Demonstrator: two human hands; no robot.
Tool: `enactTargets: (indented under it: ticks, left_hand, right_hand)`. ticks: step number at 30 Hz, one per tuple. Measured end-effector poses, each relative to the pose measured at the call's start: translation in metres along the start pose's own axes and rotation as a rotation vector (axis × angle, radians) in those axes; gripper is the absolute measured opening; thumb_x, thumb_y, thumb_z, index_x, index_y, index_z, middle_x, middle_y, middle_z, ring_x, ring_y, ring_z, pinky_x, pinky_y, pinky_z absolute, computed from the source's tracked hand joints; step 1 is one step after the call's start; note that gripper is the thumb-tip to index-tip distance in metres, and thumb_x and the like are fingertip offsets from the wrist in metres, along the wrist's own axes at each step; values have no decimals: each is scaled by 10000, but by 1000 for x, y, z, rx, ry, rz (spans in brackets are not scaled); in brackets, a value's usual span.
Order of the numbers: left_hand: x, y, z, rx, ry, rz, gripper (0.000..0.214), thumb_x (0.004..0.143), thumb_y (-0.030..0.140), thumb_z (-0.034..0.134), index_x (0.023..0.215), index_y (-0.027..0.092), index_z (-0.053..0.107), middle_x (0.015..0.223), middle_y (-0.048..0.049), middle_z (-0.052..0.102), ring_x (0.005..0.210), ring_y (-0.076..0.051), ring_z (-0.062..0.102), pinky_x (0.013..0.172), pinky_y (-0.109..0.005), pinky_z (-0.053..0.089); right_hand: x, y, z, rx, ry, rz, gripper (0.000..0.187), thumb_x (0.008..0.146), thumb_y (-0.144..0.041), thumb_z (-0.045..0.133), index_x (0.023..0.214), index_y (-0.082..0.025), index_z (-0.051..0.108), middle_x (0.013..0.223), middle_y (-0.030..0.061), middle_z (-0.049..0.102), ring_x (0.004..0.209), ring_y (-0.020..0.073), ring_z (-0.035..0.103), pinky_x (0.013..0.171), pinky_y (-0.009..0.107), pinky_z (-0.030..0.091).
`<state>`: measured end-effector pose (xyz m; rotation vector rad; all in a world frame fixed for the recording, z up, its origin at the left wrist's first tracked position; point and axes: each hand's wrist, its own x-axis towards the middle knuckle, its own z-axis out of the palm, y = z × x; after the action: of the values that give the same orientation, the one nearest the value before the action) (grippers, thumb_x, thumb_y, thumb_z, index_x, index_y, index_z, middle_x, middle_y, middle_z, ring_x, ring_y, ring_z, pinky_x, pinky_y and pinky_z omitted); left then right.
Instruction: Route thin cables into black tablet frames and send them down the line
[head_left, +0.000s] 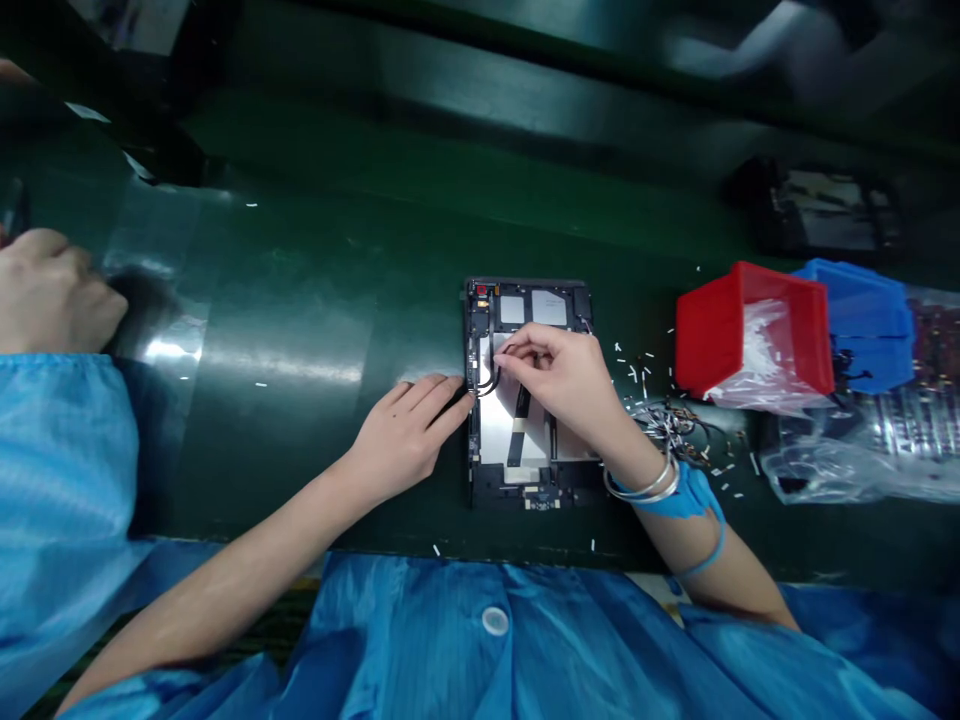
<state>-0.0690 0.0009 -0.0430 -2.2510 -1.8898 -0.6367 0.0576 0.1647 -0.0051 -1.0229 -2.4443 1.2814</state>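
An opened tablet (495, 430) lies on the green bench in front of me, its silver battery plates and dark frame showing. A thin black cable (493, 378) loops near its left edge. My right hand (559, 375) is over the upper middle of the tablet, thumb and forefinger pinched on that cable. My left hand (409, 425) rests flat at the tablet's left edge, fingers stretched out, fingertips touching the frame beside the cable's lower bend. A black strip with a pale band (517, 440) runs across the battery.
To the right stand a red bin (709, 335) with a plastic bag inside and a blue bin (870, 350). Tangled small cables (679, 425) and white scraps lie beside them, near bagged parts (832, 455). Another person's hand (56, 295) is at the far left.
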Motion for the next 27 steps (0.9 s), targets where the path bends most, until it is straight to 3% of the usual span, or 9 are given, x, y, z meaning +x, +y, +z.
enactTargets:
  ticks: [6, 13, 22, 25, 27]
  left_hand:
    - [0, 1, -2, 11, -32, -32, 388, 783, -22, 435, 1112, 82, 613, 1124, -160, 667, 998, -282, 622, 717, -375, 527]
    - [-7, -3, -1, -89, 64, -11, 348, 804, -23, 424, 1071, 82, 620, 1103, -176, 669, 971, -259, 637, 712, -346, 538]
    - [0, 0, -1, -2, 2, 5, 360, 794, -33, 439, 1080, 81, 625, 1091, -172, 673, 952, -269, 631, 677, -346, 524]
    - [1, 1, -3, -60, -30, -36, 360, 801, -26, 439, 1091, 89, 618, 1107, -176, 664, 977, -286, 626, 692, -369, 527]
    - [1, 4, -7, -218, 20, -129, 323, 827, -10, 449, 1086, 95, 610, 1100, -166, 662, 981, -264, 627, 745, -373, 533]
  right_hand:
    - [10, -5, -8, -233, -74, 9, 88, 748, -244, 667, 679, -193, 646, 614, -13, 629, 605, 126, 541, 597, 284, 358]
    - [17, 5, -9, -58, -128, 14, 90, 722, -246, 687, 664, -189, 650, 633, -6, 627, 593, 111, 505, 581, 279, 363]
    - [17, 4, -12, 28, -162, 27, 89, 723, -233, 683, 668, -169, 654, 602, -15, 591, 575, 92, 488, 560, 262, 362]
    - [11, 0, -18, 66, -170, 11, 115, 738, -257, 688, 671, -169, 656, 568, -28, 562, 547, 82, 466, 527, 248, 351]
    - [1, -7, -22, 68, -122, -56, 112, 751, -268, 691, 685, -182, 662, 582, -27, 572, 545, 84, 465, 518, 248, 357]
